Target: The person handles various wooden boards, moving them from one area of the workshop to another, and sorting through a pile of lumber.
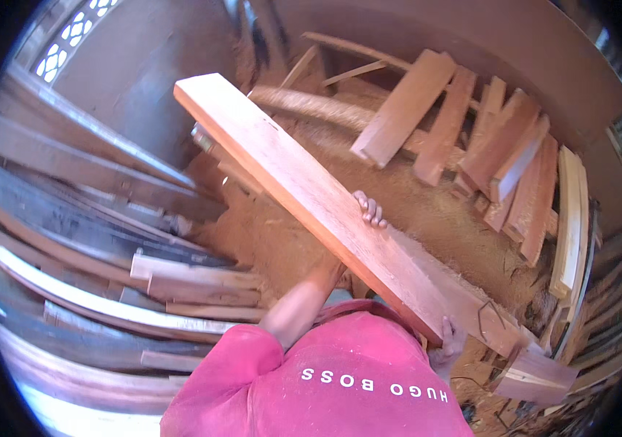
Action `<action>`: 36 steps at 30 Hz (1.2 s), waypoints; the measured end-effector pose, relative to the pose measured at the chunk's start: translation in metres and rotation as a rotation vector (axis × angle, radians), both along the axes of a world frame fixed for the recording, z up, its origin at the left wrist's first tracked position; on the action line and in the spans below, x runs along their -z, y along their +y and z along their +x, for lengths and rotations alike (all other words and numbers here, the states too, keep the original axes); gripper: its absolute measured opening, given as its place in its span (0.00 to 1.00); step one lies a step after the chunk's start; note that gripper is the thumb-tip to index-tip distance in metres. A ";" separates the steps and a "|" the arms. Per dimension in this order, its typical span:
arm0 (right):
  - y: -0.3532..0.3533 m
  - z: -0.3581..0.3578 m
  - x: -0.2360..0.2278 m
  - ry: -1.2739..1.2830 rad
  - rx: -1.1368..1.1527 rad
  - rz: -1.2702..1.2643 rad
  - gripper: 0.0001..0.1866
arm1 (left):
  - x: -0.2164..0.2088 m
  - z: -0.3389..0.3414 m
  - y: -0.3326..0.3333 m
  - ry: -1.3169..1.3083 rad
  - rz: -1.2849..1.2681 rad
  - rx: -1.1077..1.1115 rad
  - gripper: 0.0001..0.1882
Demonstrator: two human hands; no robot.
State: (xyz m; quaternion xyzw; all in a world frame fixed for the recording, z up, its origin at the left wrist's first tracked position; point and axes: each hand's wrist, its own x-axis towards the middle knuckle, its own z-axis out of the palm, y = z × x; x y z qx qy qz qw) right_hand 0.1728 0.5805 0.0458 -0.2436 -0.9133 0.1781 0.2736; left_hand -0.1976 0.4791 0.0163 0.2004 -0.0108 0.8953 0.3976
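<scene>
A long, thick reddish-brown wooden plank [274, 167] lies across my front, slanting from the upper left down to my right side. My left forearm passes beneath it, and the fingers of my left hand [371, 209] curl up over its far edge near the middle. At the plank's near end, my right hand [450, 342] is closed around the corner. The plank covers my left palm and part of the right hand's grip.
Several boards [409, 105] lean in a row at the far right. Stacked planks [194, 288] crowd the left side. Another board [464, 298] lies beyond my plank, over a sawdust-covered floor [260, 240]. A wooden frame [354, 47] stands by the wall.
</scene>
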 end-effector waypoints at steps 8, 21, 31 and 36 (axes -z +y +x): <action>-0.002 -0.048 -0.021 0.015 -0.186 0.197 0.18 | -0.016 -0.004 -0.091 -0.121 0.119 -0.234 0.12; 0.053 -0.125 -0.032 -0.020 -0.421 0.349 0.17 | -0.046 0.026 -0.193 -0.575 -0.519 -0.802 0.40; 0.074 -0.163 -0.025 -0.299 -0.498 0.175 0.28 | 0.037 0.004 -0.180 -0.572 -1.169 -0.861 0.25; 0.058 -0.182 0.005 -0.370 -0.525 -0.056 0.30 | 0.021 -0.081 -0.160 -0.372 -1.598 -0.869 0.13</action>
